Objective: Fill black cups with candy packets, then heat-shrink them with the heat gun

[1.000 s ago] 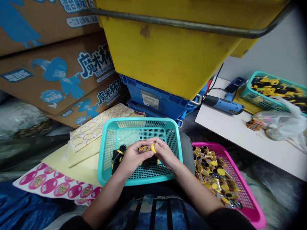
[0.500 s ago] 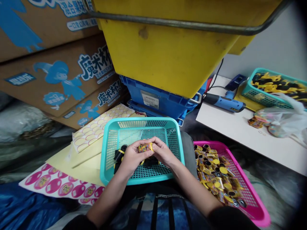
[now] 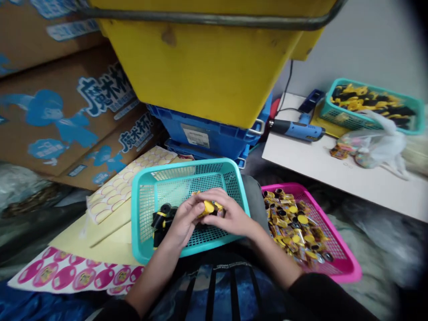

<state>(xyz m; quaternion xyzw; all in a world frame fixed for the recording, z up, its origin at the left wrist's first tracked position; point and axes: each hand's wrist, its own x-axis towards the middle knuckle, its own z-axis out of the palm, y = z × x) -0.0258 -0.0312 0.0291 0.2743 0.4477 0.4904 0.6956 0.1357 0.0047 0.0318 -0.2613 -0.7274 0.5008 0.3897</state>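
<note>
Over the teal basket (image 3: 135, 223), my left hand (image 3: 184, 217) closes on a small yellow-capped canister (image 3: 209, 207), its thumb pressed by the round yellow end. Cupped around the same spot from the other side is my right hand (image 3: 232, 215), its fingers curled. A second yellow-and-dark bit (image 3: 219, 209) shows inside the right hand, and I cannot tell if it belongs to the same canister. Beneath my hands, several black cylinders with yellow bands (image 3: 161, 219) lie in the basket. My fingers hide part of the held canister.
To the right, a pink basket (image 3: 347, 263) holds many labelled canisters. On the white table (image 3: 301, 156) lie a blue heat gun (image 3: 301, 130), a plastic bag (image 3: 377, 145) and another teal basket (image 3: 419, 116). Sticker sheets (image 3: 67, 274) spread left; a yellow bin (image 3: 200, 71) stands ahead.
The canister, label side showing before, now has its round yellow end toward me. My right hand has wrapped further over it. The whole view has shifted right.
</note>
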